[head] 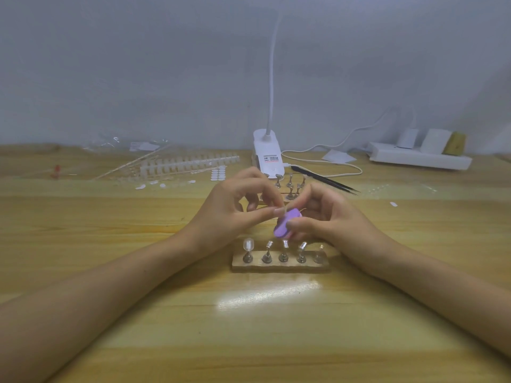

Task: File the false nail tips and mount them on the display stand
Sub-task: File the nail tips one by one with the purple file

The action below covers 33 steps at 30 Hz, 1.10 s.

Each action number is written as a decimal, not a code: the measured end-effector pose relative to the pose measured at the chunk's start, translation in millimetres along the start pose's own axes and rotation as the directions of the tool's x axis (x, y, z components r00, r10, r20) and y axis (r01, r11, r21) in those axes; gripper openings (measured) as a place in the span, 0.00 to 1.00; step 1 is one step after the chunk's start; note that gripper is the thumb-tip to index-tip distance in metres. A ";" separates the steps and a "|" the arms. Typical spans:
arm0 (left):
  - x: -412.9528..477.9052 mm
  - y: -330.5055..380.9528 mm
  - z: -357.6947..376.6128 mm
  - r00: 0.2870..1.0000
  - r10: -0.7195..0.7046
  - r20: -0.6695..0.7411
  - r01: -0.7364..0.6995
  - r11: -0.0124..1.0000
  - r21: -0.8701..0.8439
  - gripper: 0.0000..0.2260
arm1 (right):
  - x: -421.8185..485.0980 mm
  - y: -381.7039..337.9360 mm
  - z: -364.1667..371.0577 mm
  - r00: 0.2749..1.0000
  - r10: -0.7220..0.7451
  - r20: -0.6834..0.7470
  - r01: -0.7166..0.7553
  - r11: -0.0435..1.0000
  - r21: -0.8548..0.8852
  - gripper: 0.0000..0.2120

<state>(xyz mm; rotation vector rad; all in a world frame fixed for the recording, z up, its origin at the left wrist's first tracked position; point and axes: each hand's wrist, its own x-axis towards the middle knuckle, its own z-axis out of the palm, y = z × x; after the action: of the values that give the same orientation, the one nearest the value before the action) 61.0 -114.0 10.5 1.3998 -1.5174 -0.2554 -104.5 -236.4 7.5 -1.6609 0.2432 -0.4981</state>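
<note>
Purple file block (284,225) sits pinched between the thumb and curled fingers of the right hand (329,217). The left hand (237,205) pinches a barely visible nail tip (285,208) against the block's top edge. Just below both grips stands the wooden display stand (279,266), with a mounted tip (248,244) on its leftmost peg.

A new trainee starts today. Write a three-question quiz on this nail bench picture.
1. True or false: the right hand holds the purple file.
2. Where on the near stand is a nail tip mounted? A left end, B middle, C second from left.
3. Fill in: the black tweezers lie to the right of the ____ base.
Key: 1 true; 2 A; 3 lamp.
</note>
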 end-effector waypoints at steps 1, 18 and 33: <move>0.3 -0.1 0.0 1.000 -0.006 -0.003 0.006 1.000 -0.003 0.04 | 0.1 0.6 0.7 1.000 -0.009 -0.016 0.009 1.000 0.004 0.14; 0.1 1.7 0.2 1.000 -0.002 0.004 0.002 1.000 0.025 0.04 | -0.3 -1.7 1.2 1.000 0.009 -0.017 -0.010 1.000 -0.029 0.16; 0.6 -0.6 -0.2 1.000 -0.001 0.000 0.001 1.000 0.010 0.02 | -0.3 -1.7 0.7 0.996 -0.001 -0.086 0.002 1.000 0.015 0.15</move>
<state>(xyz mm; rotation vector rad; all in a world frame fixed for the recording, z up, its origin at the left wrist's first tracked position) 61.7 -114.6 10.5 1.4087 -1.5195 -0.2489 -104.7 -235.4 9.0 -1.6270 0.3003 -0.5718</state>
